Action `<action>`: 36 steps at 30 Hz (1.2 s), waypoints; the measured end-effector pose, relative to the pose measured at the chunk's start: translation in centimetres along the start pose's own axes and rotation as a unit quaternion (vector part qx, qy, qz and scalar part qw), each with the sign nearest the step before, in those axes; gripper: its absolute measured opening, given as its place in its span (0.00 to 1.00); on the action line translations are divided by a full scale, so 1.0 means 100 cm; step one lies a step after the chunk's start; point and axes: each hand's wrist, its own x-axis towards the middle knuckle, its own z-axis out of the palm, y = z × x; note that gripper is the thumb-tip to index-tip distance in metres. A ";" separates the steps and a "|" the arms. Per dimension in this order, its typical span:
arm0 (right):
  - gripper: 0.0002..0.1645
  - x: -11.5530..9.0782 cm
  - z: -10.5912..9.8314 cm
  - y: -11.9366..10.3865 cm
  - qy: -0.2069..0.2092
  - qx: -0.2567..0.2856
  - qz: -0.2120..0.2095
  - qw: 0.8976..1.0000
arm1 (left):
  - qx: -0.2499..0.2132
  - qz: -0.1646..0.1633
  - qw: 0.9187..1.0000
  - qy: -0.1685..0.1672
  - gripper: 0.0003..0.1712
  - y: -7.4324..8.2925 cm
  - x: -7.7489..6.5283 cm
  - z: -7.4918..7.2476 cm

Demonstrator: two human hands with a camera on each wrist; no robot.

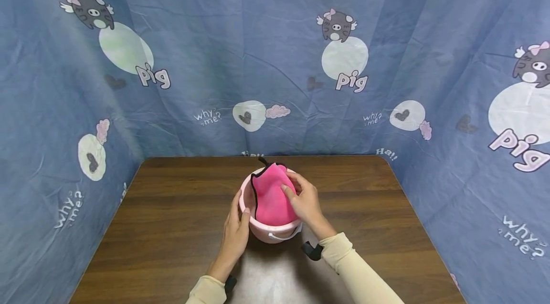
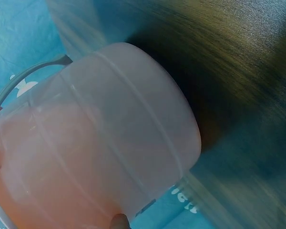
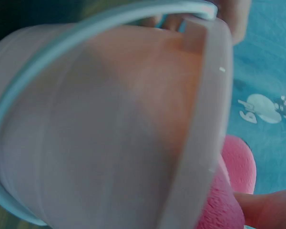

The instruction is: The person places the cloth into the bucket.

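Note:
A small pale pink bucket (image 1: 267, 233) stands on the table, tilted in the two wrist views because of the camera angle. Out of its mouth rises a pink cloth (image 1: 274, 199) with black edging and a small black loop at the top. My right hand (image 1: 306, 201) pinches the cloth at its right side, thumb in front. Along the bucket's left rim my left hand (image 1: 236, 230) holds on, thumb near the front. Seen from the right wrist, the cloth (image 3: 224, 202) looks plush and pokes past the rim. The bucket's inside is mostly hidden by the cloth.
The bucket's pale handle (image 1: 285, 235) hangs down at the front. Below lies a brown wooden table (image 1: 180, 227) with a bright reflection near its front. Blue printed curtains (image 1: 275, 56) enclose the back and sides.

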 end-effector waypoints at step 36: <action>0.16 0.008 -0.043 0.004 -0.149 -0.120 -0.083 0.978 | -0.002 0.008 1.000 0.007 0.32 -0.008 0.001 -0.013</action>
